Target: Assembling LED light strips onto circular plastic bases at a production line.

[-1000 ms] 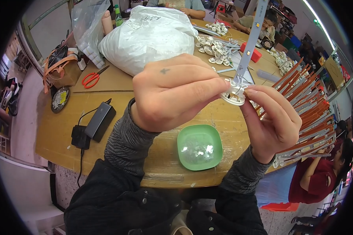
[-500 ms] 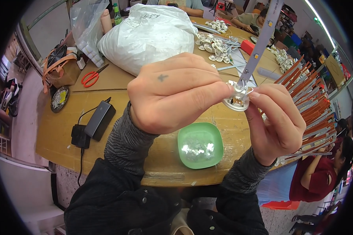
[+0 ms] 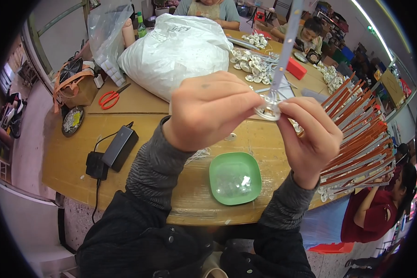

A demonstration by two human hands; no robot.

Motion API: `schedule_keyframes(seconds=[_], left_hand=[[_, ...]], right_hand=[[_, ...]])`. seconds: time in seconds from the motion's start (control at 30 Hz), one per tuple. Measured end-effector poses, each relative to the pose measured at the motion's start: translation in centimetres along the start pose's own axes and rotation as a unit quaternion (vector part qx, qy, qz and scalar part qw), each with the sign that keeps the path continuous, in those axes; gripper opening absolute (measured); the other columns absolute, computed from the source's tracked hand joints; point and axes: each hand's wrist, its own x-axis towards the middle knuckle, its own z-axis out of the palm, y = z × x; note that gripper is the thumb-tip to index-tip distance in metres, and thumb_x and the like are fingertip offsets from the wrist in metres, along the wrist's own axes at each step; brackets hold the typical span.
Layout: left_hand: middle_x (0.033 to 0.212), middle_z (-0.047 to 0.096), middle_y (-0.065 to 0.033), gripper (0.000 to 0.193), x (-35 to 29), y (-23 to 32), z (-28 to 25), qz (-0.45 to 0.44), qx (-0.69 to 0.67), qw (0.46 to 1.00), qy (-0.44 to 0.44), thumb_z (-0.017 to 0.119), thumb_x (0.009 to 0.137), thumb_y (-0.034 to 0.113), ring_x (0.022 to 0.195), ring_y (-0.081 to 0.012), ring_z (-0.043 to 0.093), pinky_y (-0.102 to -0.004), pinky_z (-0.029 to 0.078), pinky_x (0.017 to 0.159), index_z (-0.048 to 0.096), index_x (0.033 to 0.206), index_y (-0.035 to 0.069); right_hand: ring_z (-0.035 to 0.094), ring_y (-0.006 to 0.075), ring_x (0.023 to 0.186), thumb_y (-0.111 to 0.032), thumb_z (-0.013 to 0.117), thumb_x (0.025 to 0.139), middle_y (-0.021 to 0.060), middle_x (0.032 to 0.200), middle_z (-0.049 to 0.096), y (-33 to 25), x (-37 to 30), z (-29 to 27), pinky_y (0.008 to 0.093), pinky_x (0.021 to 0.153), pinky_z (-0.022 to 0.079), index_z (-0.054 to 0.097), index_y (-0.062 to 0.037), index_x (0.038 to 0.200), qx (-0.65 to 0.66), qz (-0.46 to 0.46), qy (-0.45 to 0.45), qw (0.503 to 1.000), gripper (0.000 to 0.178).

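Observation:
Both hands are raised over the table, meeting at a round white end cap on the lower end of a long pale LED strip. The strip rises upright from the cap, blurred by motion. My left hand pinches the cap's left edge between thumb and fingers. At its right edge, my right hand has thumb and fingertips closed on the cap. Thin wires at the joint are too small to make out. Below the hands stands a green bowl with shiny clear bits in it.
Red-handled scissors, a black power adapter and a small dish lie left. A big white sack stands behind. Piled white caps lie beyond; many strips are stacked right. Co-workers sit around the table.
Both hands have shifted slightly left with the cap and strip, and the strip has swung leftward. The view has tilted a little, showing more of the people at the back.

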Motion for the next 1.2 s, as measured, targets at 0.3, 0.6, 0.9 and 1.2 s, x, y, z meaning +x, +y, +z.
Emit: schedule_keyframes(seconds=[0.3, 0.6, 0.9, 1.2], left_hand=[[0.081, 0.072, -0.0093, 0.02, -2.3, -3.1, 2.1, -0.086, 0.012, 0.996, -0.029, 0.078, 0.071, -0.005, 0.071, -0.0231, 0.07, -0.0303, 0.055, 0.061, 0.073, 0.089, 0.002], [0.083, 0.073, -0.0101, 0.02, -3.4, -4.7, 3.0, -0.092, 0.034, 0.995, -0.023, 0.077, 0.072, -0.004, 0.073, -0.0236, 0.071, -0.0308, 0.056, 0.064, 0.074, 0.09, 0.003], [0.083, 0.073, -0.0106, 0.019, -3.9, -4.7, 3.4, -0.111, 0.053, 0.992, -0.031, 0.078, 0.073, -0.002, 0.074, -0.025, 0.071, -0.0311, 0.057, 0.065, 0.074, 0.09, 0.004], [0.084, 0.073, -0.0118, 0.015, -2.1, -3.1, 3.1, -0.177, -0.046, 0.983, -0.011, 0.078, 0.078, -0.003, 0.074, -0.0187, 0.07, -0.0276, 0.055, 0.065, 0.074, 0.093, -0.001]], right_hand=[[0.071, 0.0175, 0.082, 0.009, 0.075, 0.077, 0.012, 0.094, 0.072, 4.3, -2.2, 2.7, 0.027, 0.073, 0.058, 0.071, 0.0045, 0.096, 0.027, 0.091, -0.022, 0.995, 0.02], [0.072, 0.0185, 0.081, 0.008, 0.075, 0.079, 0.0117, 0.094, 0.072, 6.5, -3.1, 4.7, 0.0272, 0.072, 0.059, 0.072, 0.0029, 0.096, 0.03, 0.086, 0.003, 0.996, 0.018], [0.071, 0.0266, 0.078, 0.004, 0.076, 0.076, 0.0126, 0.089, 0.072, 6.8, -3.7, 5.5, 0.0323, 0.066, 0.057, 0.072, -0.001, 0.092, 0.046, 0.098, 0.039, 0.993, 0.016], [0.071, 0.0157, 0.076, 0.003, 0.077, 0.08, 0.0117, 0.089, 0.074, 5.4, -2.5, 3.9, 0.0257, 0.067, 0.058, 0.074, 0.0024, 0.096, 0.104, 0.157, 0.046, 0.981, 0.017]])
